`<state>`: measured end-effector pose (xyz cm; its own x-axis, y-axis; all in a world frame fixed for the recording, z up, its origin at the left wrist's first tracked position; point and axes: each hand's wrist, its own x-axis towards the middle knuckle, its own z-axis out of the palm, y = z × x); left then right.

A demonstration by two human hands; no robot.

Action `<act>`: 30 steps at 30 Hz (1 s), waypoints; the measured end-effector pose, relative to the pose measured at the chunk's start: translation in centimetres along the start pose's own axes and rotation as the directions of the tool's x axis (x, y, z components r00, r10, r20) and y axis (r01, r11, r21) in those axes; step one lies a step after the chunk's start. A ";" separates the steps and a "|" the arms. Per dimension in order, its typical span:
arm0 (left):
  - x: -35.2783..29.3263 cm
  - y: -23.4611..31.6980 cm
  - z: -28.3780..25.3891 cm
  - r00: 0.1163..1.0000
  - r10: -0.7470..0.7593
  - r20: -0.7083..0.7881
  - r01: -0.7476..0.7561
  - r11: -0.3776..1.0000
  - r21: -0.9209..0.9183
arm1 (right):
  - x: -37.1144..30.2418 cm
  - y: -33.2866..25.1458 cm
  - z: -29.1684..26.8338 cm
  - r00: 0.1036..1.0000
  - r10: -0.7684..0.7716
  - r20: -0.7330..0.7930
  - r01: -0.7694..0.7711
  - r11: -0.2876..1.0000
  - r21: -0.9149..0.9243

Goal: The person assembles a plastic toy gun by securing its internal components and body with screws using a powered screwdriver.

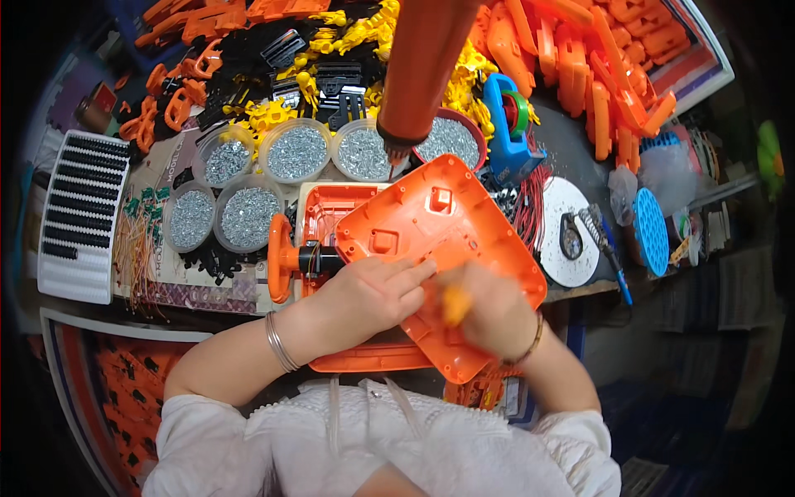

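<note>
A large orange plastic shell (497, 240), its inner side with posts and small sockets facing up, lies aslant before me. My left hand (364, 294) holds it at the left edge, fingers laid across its inside; the thumb is hidden. Over the shell's middle, my right hand (493, 315) is smeared by motion, its fingers curled round a small yellow-orange piece (455, 305) of unclear kind. Beneath lies another orange shell (373, 358), partly covered. Beside my left hand is an orange steering-wheel-shaped part (280, 258) with a black shaft (321, 260).
An orange electric screwdriver (422, 74) hangs above the shell. Tubs of screws (296, 151) stand behind, with yellow parts (269, 118) and orange parts (571, 66) heaped beyond. A blue tape dispenser (507, 141), a white disc (571, 240) and a soldering iron (609, 240) are right; a striped tray (83, 215) is left.
</note>
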<state>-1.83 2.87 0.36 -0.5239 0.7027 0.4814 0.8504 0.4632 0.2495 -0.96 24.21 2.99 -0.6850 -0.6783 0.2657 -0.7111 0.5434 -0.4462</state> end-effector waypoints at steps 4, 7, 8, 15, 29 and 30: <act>-0.1 -0.1 -0.1 0.995 -0.030 0.097 0.030 1.000 0.001 | 0.7 1.6 -1.8 0.978 -0.083 -0.192 0.103 0.990 0.095; -0.5 0.4 -0.6 0.996 -0.038 0.081 0.035 0.999 0.032 | 2.5 3.1 -4.7 0.775 0.519 -0.360 -0.274 0.790 0.548; -0.2 0.8 -0.4 0.997 -0.023 0.075 0.021 0.999 0.033 | 2.4 5.9 -5.2 0.754 0.586 -0.299 -0.379 0.759 0.530; 1.0 1.6 0.3 0.976 -0.020 0.217 -0.031 0.973 0.227 | -1.1 15.2 -0.2 0.720 0.694 0.004 -0.664 0.686 0.297; 0.6 1.5 -1.5 0.561 -0.827 0.029 -0.099 -0.102 -0.990 | 5.2 -0.3 -0.9 0.837 -0.126 -0.532 0.031 0.982 -0.185; 0.3 1.6 -1.6 0.552 -0.833 0.020 -0.097 -0.089 -0.991 | 4.8 -1.3 -0.3 0.873 -0.147 -0.464 0.012 0.960 -0.281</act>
<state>-0.55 2.97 2.27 -0.9991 0.0132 0.0409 0.0228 -0.6449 0.7639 -3.40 20.39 5.06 -0.5674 -0.4427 0.6943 -0.7353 0.6520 -0.1851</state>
